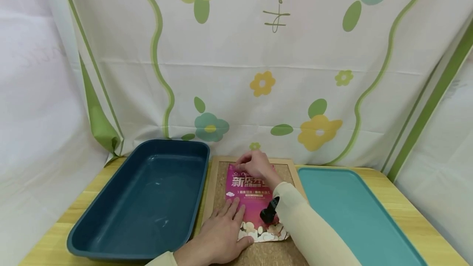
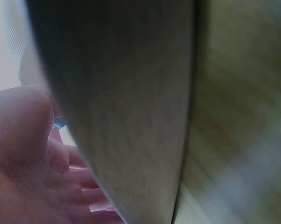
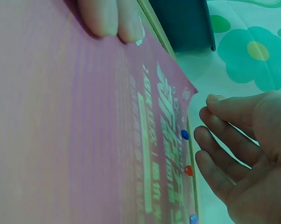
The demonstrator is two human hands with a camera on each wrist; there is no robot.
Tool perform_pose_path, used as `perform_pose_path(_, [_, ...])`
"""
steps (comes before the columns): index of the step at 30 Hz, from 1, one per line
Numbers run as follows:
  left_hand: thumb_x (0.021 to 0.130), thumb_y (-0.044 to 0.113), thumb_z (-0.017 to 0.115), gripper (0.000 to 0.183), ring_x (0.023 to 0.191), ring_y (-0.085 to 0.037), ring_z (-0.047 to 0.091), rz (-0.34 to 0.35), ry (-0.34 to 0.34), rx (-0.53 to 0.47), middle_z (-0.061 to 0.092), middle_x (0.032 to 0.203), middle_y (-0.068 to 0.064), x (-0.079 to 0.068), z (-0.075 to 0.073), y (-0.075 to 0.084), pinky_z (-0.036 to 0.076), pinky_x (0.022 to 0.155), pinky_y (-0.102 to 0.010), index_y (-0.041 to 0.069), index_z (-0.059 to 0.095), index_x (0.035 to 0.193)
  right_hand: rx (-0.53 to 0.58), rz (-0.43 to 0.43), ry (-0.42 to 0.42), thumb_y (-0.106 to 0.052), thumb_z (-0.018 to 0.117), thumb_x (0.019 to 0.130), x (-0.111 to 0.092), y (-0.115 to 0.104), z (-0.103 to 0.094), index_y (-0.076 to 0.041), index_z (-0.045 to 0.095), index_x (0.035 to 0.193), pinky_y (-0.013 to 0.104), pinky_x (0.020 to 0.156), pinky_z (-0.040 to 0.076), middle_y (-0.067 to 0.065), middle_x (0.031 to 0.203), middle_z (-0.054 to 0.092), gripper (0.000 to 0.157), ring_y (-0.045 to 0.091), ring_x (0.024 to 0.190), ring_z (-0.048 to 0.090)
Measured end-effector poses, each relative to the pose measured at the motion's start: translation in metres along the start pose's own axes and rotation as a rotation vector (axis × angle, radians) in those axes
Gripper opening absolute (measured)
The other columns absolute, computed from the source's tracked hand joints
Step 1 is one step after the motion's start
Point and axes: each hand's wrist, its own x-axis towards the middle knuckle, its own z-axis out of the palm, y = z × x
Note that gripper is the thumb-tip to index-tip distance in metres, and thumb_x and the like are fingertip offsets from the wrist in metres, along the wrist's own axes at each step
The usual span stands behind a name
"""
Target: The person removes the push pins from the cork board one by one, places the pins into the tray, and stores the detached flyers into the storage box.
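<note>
A pink printed poster [image 1: 255, 200] lies on a wood-framed cork board [image 1: 292, 171]. My left hand [image 1: 221, 233] rests with spread fingers on the poster's lower left part. Its palm side [image 2: 33, 163] shows in the left wrist view. At the poster's top left corner is my right hand [image 1: 255, 165]. The right wrist view shows this hand [image 3: 243, 144] just beside the corner, thumb tip against the index finger; whether something small sits between them is hidden. A blue push pin [image 3: 185, 135], a red push pin [image 3: 188, 171] and another blue push pin [image 3: 193, 219] line the poster's top edge.
A deep dark blue basin [image 1: 148, 192] stands left of the board. To the right lies a flat teal tray [image 1: 354, 208]. All rest on a wood-grain table [image 1: 425, 221], with a flowered white cloth [image 1: 236, 52] hanging behind.
</note>
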Motion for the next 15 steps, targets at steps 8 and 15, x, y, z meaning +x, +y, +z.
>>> perform_pose_path(8, [0.097,0.064,0.064,0.084,0.160,-0.038,0.036,0.007,0.008,-0.005,0.037,0.172,-0.012,0.001,0.000,0.000,0.041,0.121,-0.065,0.012,0.046,0.161,0.009,-0.007,0.033,-0.019,0.079,0.096,-0.004,0.003,-0.012,-0.014,0.084,0.098,0.031,0.078,0.056,0.000,0.097,0.077,0.007,0.016,0.091,0.067])
perform_pose_path(15, [0.096,0.063,0.066,0.084,0.160,-0.038,0.036,0.004,0.003,-0.006,0.038,0.172,-0.011,0.001,0.002,-0.001,0.042,0.120,-0.065,0.013,0.047,0.161,0.010,0.022,0.036,-0.019,0.079,0.097,-0.010,0.010,-0.018,-0.016,0.083,0.096,0.034,0.081,0.056,0.002,0.097,0.075,0.006,0.018,0.092,0.066])
